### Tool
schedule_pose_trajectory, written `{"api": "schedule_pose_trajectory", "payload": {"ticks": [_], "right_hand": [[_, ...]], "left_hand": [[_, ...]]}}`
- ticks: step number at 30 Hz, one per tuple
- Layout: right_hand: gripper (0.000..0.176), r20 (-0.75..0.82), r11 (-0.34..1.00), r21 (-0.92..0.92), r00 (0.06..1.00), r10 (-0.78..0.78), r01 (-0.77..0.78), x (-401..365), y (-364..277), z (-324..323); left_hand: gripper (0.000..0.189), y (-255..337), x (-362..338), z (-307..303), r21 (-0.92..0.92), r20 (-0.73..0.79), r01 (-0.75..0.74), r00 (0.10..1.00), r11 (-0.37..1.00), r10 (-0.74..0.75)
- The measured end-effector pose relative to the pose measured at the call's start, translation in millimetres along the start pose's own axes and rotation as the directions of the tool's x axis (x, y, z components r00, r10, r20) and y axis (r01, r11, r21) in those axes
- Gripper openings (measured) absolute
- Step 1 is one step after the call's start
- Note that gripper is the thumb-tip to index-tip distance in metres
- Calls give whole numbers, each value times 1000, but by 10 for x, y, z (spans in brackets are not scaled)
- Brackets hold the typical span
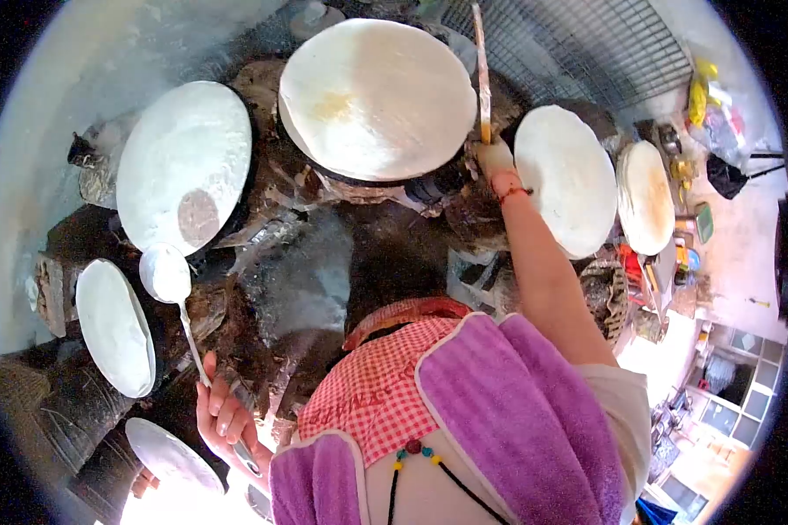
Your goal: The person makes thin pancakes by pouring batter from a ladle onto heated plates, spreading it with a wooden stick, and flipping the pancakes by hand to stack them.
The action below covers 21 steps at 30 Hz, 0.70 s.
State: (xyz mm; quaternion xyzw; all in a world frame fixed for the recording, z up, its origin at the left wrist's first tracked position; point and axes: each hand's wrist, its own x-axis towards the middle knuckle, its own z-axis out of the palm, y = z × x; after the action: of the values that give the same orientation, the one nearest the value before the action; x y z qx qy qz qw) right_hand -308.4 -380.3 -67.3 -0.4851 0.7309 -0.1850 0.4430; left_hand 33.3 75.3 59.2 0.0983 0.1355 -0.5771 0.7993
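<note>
My left hand is closed around the handle of a ladle. Its bowl, white inside, hangs at the lower edge of the left griddle, which bears a pale round sheet of batter with a grey patch. My right hand grips a long, narrow wooden stick that points away from me. That hand is between a large white flatbread on the far griddle and another flatbread on the right. The large one has a yellowish spot; a second layer shows beneath its left edge.
A folded-looking white sheet lies on the lower left griddle, with a pale round surface nearer me. Browned flatbreads are stacked at far right. A wire grid stands behind; bags hang at the right wall.
</note>
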Motion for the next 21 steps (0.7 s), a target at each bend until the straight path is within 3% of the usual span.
{"api": "schedule_pose_trajectory", "payload": {"ticks": [1, 2, 4, 6, 7, 8, 9, 10, 11, 12, 14, 16, 18, 20, 21], "right_hand": [[39, -3, 995, -19, 995, -101, 101, 592, 577, 159], [38, -42, 968, -163, 979, -201, 192, 67, 283, 133], [40, -97, 914, -295, 942, -320, 280, -194, 475, 324], [44, 105, 969, 72, 965, -241, 235, -491, 634, 578], [42, 278, 967, 255, 957, -77, 4, -855, 400, 662], [38, 312, 918, 345, 899, -308, 194, -871, 572, 908], [40, 294, 889, 229, 842, -452, 397, -827, 740, 1217], [47, 415, 896, 169, 795, -442, 410, -1138, 326, 1193], [52, 463, 853, 255, 717, -521, 456, -1051, 384, 1494], [53, 514, 823, 398, 645, -566, 405, -929, 441, 1674], [48, 310, 797, 287, 736, -602, 531, -943, 122, 1309], [39, 227, 849, 487, 909, -350, 205, -791, -194, 690], [30, -230, 682, 615, 918, -325, 395, -151, -121, 366], [18, -484, 970, 82, 860, -162, 229, 614, 48, 40], [20, -482, 992, -115, 871, -99, 49, 773, 85, -83]], "left_hand": [[49, -51, -12, 103, 24, -99, -52, 994, 998, 54], [49, -58, -1, 115, 24, -95, -57, 994, 998, 59], [49, -60, 10, 133, -28, -29, -44, 999, 999, 43], [49, 22, 50, 64, 16, -25, -44, 999, 999, 45], [49, 65, 94, 42, 61, -19, -45, 999, 997, 46], [49, 99, 150, 58, 65, -17, -32, 999, 997, 34], [48, 128, 216, 76, 121, -26, -37, 999, 992, 40], [48, 119, 280, 101, 176, -34, -45, 998, 983, 51], [47, 41, 350, 251, 82, -20, -20, 1000, 996, 22], [47, -21, 392, 325, 89, -18, -14, 1000, 996, 16], [47, -106, 455, 429, 39, -27, -8, 1000, 999, 9], [48, -149, 469, 418, -5, 20, 35, 999, 999, -35], [48, -177, 450, 404, -1, -18, 57, 998, 998, -57], [48, -229, 437, 358, -16, -43, 51, 998, 999, -52], [49, -263, 435, 351, -37, -58, 64, 996, 997, -66]]}}
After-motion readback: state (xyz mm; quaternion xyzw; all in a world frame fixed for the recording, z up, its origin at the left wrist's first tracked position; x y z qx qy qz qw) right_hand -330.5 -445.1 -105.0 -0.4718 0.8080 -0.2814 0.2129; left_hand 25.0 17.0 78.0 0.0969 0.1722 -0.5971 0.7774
